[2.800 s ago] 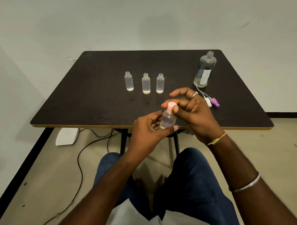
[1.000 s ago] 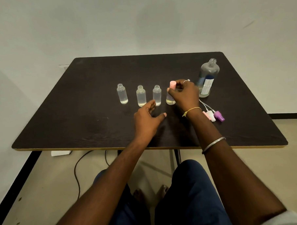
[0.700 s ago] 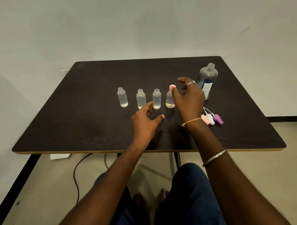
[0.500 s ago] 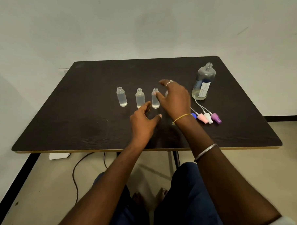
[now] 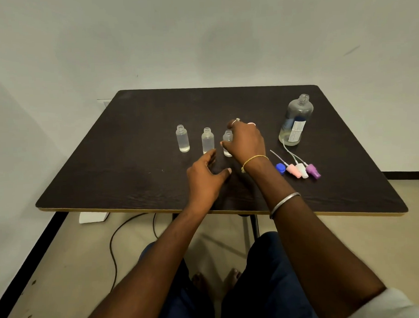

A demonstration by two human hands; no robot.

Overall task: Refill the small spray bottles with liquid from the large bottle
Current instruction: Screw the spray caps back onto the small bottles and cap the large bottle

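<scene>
Three small uncapped spray bottles stand in a row on the dark table (image 5: 132, 176): the left one (image 5: 183, 142), the middle one (image 5: 207, 141) and the right one (image 5: 227, 140). My right hand (image 5: 247, 142) wraps round the right bottle, thumb on its near side. Just behind that hand a pink cap (image 5: 251, 124) peeks out; the bottle under it is hidden. My left hand (image 5: 206, 180) rests open on the table in front of the row, holding nothing. The large clear bottle (image 5: 295, 121) stands uncapped at the right with a little liquid in it.
Loose spray heads lie right of my right wrist: pink (image 5: 292, 170), white (image 5: 302, 170) and purple (image 5: 312, 171), beside a blue cap (image 5: 280, 167). A cable (image 5: 114, 247) runs over the floor under the table's front edge.
My right hand set the pink-capped bottle down at the right end of the row, let go, and moved left onto the neighbouring uncapped bottle. My left hand came to rest on the table.
</scene>
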